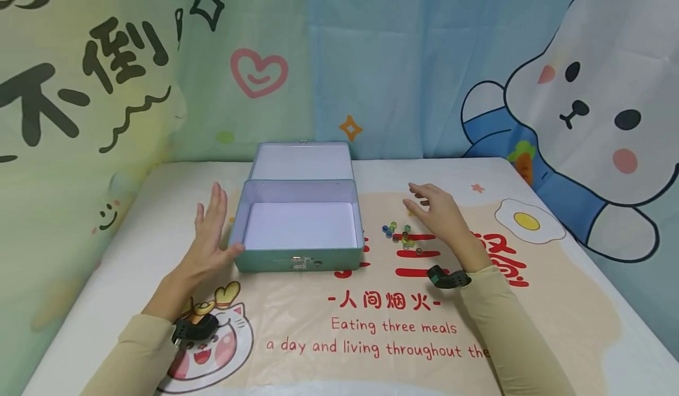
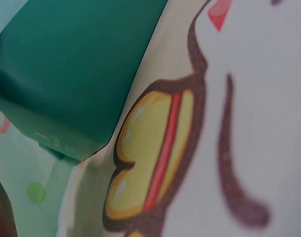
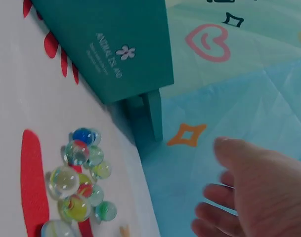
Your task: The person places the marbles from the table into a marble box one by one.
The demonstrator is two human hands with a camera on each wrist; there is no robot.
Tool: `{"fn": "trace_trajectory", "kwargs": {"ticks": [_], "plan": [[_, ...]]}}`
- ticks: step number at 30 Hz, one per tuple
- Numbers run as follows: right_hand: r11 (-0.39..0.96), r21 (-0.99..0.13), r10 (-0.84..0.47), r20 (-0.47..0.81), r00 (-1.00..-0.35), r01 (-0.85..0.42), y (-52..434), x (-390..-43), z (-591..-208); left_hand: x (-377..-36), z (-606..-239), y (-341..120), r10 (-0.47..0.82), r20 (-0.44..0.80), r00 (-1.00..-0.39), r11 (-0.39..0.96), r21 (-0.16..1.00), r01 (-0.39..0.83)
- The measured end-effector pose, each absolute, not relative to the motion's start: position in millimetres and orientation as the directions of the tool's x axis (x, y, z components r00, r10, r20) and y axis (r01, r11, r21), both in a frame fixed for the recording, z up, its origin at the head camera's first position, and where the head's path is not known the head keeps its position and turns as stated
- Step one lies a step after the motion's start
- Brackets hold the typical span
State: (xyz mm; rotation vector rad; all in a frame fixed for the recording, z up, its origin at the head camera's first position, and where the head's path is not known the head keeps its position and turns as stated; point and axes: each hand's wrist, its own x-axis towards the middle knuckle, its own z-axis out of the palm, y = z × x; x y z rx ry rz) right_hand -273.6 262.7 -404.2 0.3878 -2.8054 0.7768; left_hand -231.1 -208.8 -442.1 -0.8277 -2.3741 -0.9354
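Note:
A green metal tin box (image 1: pixel 265 261) stands with its hinged lid (image 1: pixel 302 161) raised at the back, its pale interior bare. Beside its left wall is my left hand (image 1: pixel 211 237), fingers straight and raised, the thumb overlapping the front left corner. The left wrist view shows the green side of the box (image 2: pixel 76 74) close up. Several glass marbles (image 3: pixel 76 207), blue, green, yellow and clear, lie in a loose cluster on the cloth right of the box. Just beyond them hovers my right hand (image 1: pixel 440 210), fingers loosely bent and holding nothing.
A printed tablecloth (image 1: pixel 371 372) with red lettering, a cat and a fried egg covers the table. Behind it hangs a cartoon curtain (image 1: pixel 382 78) with a rabbit. Dark bands (image 1: pixel 197 329) circle both wrists.

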Motion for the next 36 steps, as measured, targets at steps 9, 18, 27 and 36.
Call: {"fn": "trace_trajectory", "kwargs": {"ticks": [9,18,27,36], "plan": [[0.822,-0.469,-0.285,0.149,-0.947,-0.322,272,-279,-416,-232,-439,-208,0.388,0.529,-0.755,0.581,0.495,0.646],[0.837,-0.474,-0.308,0.005,-0.951,-0.273,283,-282,-422,-231,-441,-207,0.397,0.487,-0.778,0.581,0.523,0.624],[0.837,-0.481,-0.316,-0.036,-0.948,-0.261,281,-282,-424,-226,-445,-210,0.395,0.424,-0.815,0.577,0.575,0.579],[0.85,-0.47,-0.304,-0.073,-0.95,-0.236,280,-282,-426,-225,-448,-210,0.393,0.353,-0.849,0.586,0.615,0.527]]}}
